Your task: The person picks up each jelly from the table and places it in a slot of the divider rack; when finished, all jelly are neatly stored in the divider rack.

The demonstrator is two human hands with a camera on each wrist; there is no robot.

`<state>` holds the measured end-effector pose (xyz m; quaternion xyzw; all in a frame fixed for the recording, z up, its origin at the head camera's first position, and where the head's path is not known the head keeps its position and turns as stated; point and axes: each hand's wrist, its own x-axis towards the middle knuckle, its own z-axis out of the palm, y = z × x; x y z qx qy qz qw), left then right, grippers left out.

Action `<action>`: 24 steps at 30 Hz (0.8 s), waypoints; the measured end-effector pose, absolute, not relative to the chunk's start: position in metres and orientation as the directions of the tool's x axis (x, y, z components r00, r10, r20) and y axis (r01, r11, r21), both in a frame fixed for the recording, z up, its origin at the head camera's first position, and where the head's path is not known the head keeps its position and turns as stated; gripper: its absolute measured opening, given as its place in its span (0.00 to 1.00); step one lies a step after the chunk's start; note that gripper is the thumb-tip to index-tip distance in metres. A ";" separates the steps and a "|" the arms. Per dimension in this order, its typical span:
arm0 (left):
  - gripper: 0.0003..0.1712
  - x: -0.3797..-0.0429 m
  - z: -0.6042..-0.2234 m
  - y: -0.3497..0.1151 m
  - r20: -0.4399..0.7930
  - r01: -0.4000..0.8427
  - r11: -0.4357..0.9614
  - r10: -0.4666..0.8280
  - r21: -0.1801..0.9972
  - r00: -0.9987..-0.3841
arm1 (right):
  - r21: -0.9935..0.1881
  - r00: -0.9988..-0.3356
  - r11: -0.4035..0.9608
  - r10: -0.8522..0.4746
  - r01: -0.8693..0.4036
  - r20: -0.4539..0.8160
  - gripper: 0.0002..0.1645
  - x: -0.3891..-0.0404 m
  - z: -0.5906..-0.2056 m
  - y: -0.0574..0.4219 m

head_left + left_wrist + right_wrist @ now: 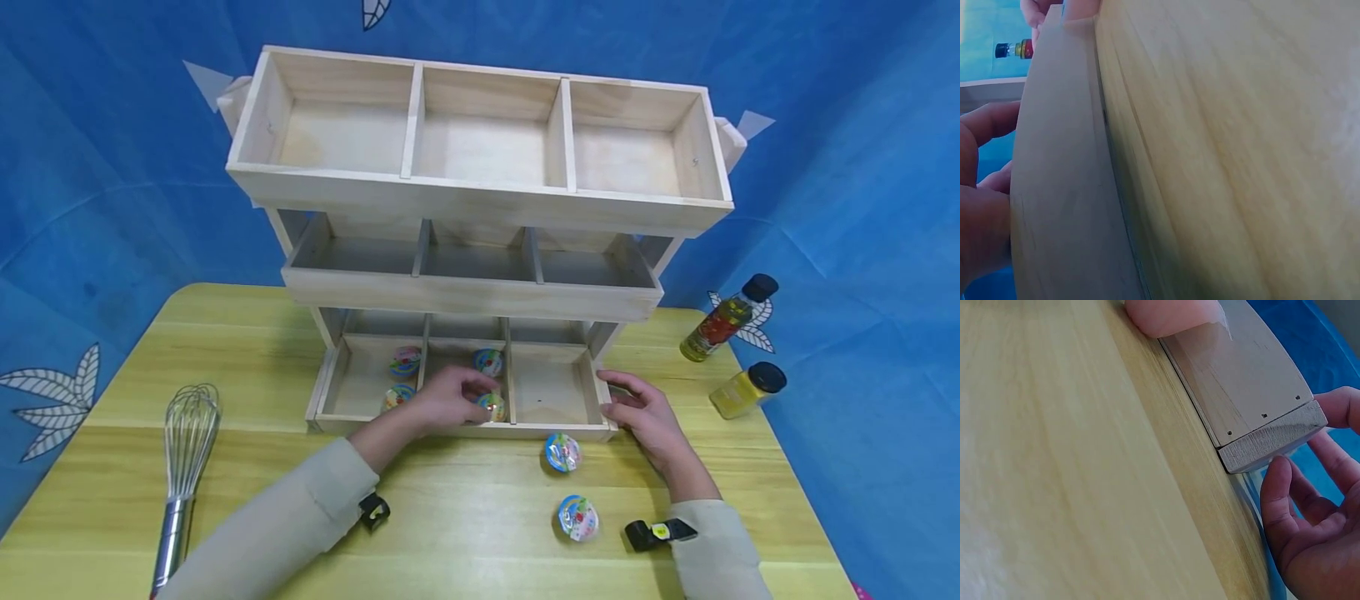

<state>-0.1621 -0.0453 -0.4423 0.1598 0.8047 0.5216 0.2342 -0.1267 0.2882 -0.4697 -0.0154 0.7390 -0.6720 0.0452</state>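
A pale wooden three-tier shelf [480, 296] stands on the table. In the bottom tier's middle compartment, my left hand [450, 398] pinches a small jelly cup [492, 406] with a printed lid; the front board hides this cup in the left wrist view. Behind it sits another jelly cup [488, 362]. The left compartment holds two more, a pinkish cup [406, 360] and a yellowish cup [398, 396]. With thumb and fingers, my right hand [647, 414] grips the bottom tier's right end [1275, 434]. Two cups lie on the table before the shelf, a nearer cup [577, 517] and a farther cup [562, 452].
A metal whisk [187, 442] lies on the left of the wooden table [450, 533]. To the right stand an oil bottle [723, 325] with a black cap and a yellow jar [742, 392]. Blue cloth [847, 208] hangs behind and around the table.
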 end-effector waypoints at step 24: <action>0.28 -0.089 -0.411 -0.029 0.184 0.355 0.267 0.503 0.896 -0.844 | -0.988 -0.992 0.125 -0.072 0.093 -0.102 0.33 -0.125 -0.463 0.285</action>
